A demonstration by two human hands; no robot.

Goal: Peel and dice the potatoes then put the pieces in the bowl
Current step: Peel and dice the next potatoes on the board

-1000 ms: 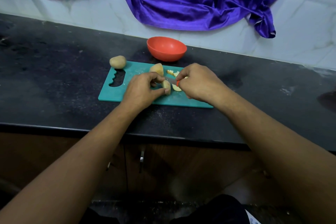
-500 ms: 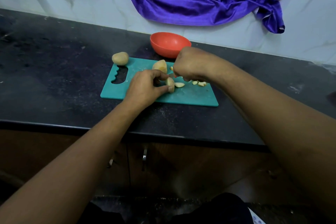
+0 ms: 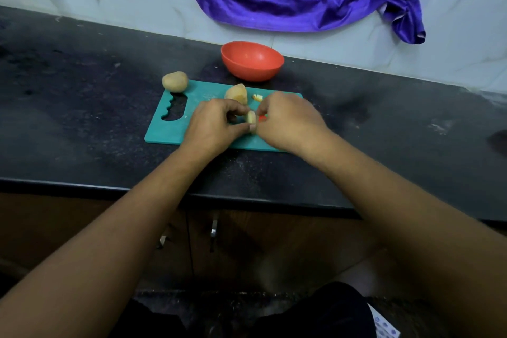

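the black table (image 3: 82, 118) carries the green cutting board (image 3: 170, 132), and we place everything here by that board. the right hand (image 3: 288, 123) has come back down from over the board's far edge to its middle, just beside the left hand (image 3: 211, 126). from that we judge another cut is about to start and the dicing is only partly done. the orange bowl (image 3: 252, 71) stands just beyond the board's far edge. we see no pieces in it, so the transfer seems not yet begun. a whole potato (image 3: 174, 80) sits at the board's far left corner, and a part-cut potato (image 3: 236, 93) rests on the board near its far edge. the left fingers pinch a small potato piece (image 3: 251, 117) at the board's middle. the right fingers curl round a red-handled tool (image 3: 262, 118) whose blade is hidden. a few pale scraps (image 3: 258, 97) lie on the board near its far edge.
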